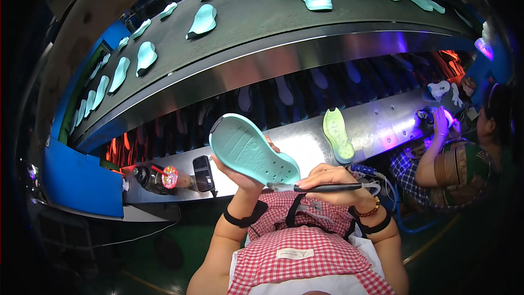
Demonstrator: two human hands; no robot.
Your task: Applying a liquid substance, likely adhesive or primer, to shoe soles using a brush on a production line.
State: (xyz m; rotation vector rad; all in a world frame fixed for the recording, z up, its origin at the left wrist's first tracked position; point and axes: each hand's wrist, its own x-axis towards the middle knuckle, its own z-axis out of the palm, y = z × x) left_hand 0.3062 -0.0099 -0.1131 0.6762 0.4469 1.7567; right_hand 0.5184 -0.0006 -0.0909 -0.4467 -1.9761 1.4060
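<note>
My left hand [241,179] is closed around a teal shoe sole [252,150], fingers behind it and thumb side along its lower edge. The sole is tilted, its broad end up at the left and its holed end down by my right hand. In my right hand [332,179] is a slim brush with a black handle [330,188], pinched between thumb and fingers. Its pale tip touches or lies very close to the sole's lower edge. A clear thin tube appears at the handle's rear end. A yellow-green sole [338,135] lies on the metal bench to the right.
Beyond the metal bench [382,125], a dark conveyor belt [256,16] carries several teal soles. Beneath it, dark shoe-shaped pieces sit under red and violet light. A phone [203,173], a bottle [150,178] and a decorated cup [170,177] stand left. A co-worker [453,164] sits right.
</note>
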